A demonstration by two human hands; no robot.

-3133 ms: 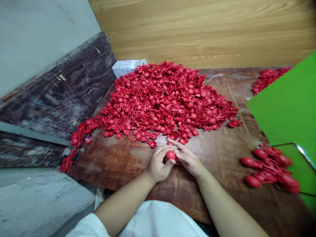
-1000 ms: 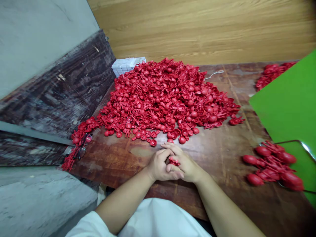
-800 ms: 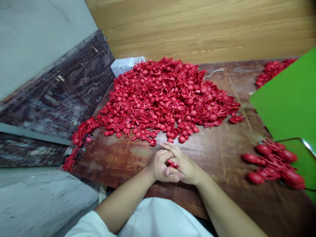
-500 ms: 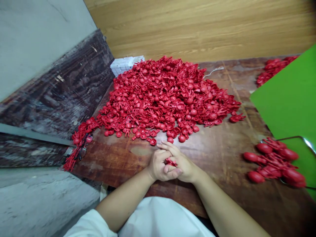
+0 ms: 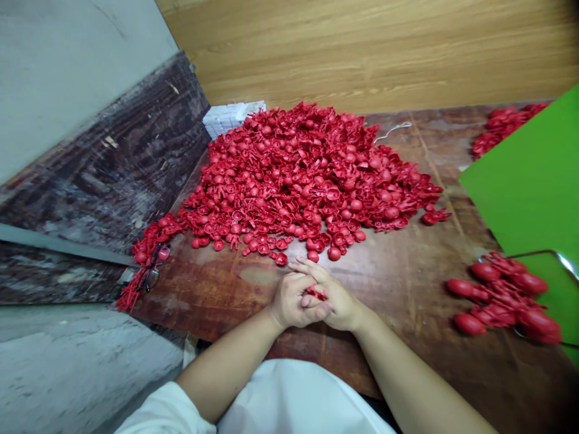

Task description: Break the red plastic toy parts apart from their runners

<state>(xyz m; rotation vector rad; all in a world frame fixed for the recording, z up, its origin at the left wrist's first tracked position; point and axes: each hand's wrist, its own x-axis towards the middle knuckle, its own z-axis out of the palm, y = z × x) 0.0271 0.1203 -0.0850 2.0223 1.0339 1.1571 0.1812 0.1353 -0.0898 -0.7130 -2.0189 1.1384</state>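
**Both hands closed on a small red piece**

I have the left hand (image 5: 292,301) and the right hand (image 5: 341,299) pressed together above the wooden table (image 5: 402,289), both closed narrow around a small red plastic piece (image 5: 315,293). The piece sits between the palms and fingers, partly hidden, and the right fingers lie across the left hand.

At 12 o'clock from my hands is a big heap of red plastic pieces (image 5: 294,175), its nearest pieces just past my right fingertips. A clump of larger red pieces (image 5: 500,298) lies at 3 o'clock, and another clump (image 5: 506,129) at 2 o'clock, partly behind a green board (image 5: 525,193). Eyeglasses (image 5: 151,278) lie among red strands (image 5: 145,265) at 9 o'clock, and a white stack (image 5: 230,117) sits behind the heap at 11 o'clock.
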